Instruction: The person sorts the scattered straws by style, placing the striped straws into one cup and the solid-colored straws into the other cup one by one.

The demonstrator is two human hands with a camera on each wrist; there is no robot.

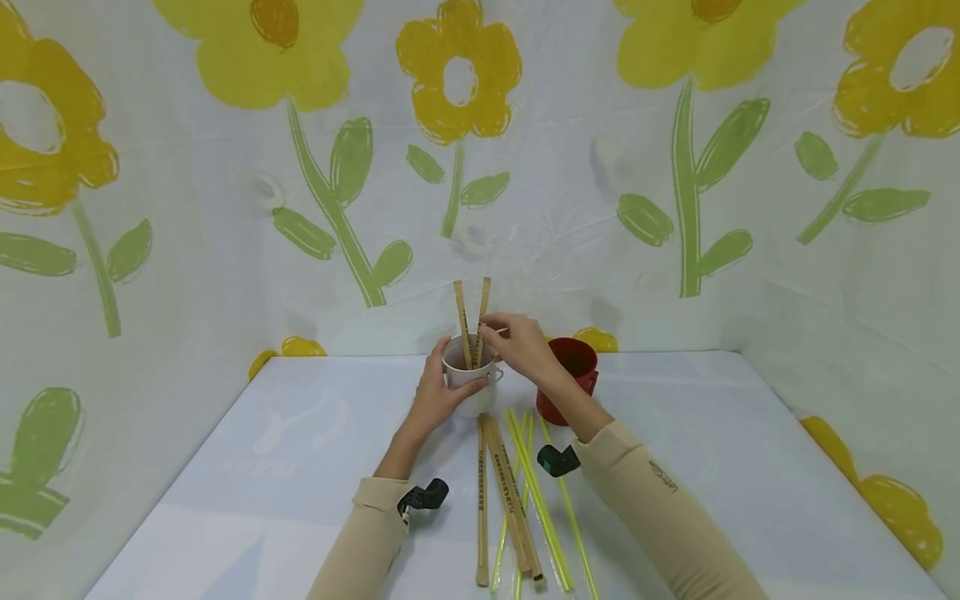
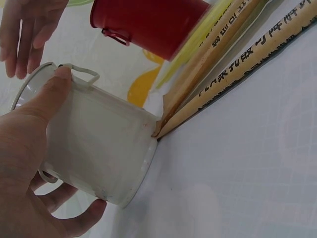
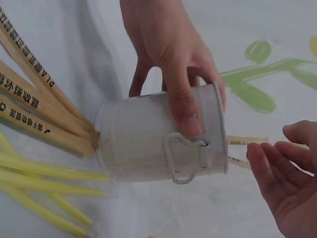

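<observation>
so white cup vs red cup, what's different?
The white cup is gripped by the left hand; nothing touches the red cup. The white cup holds two upright paper-wrapped sticks, with the right hand at its rim; no sticks rise from the red cup. The white cup stands left of the red cup and nearer the sticks on the table. Both are small metal cups with loop handles, upright on the table.

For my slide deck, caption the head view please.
Left hand grips a white metal cup holding two paper-wrapped straws; right hand reaches over its rim.
</observation>
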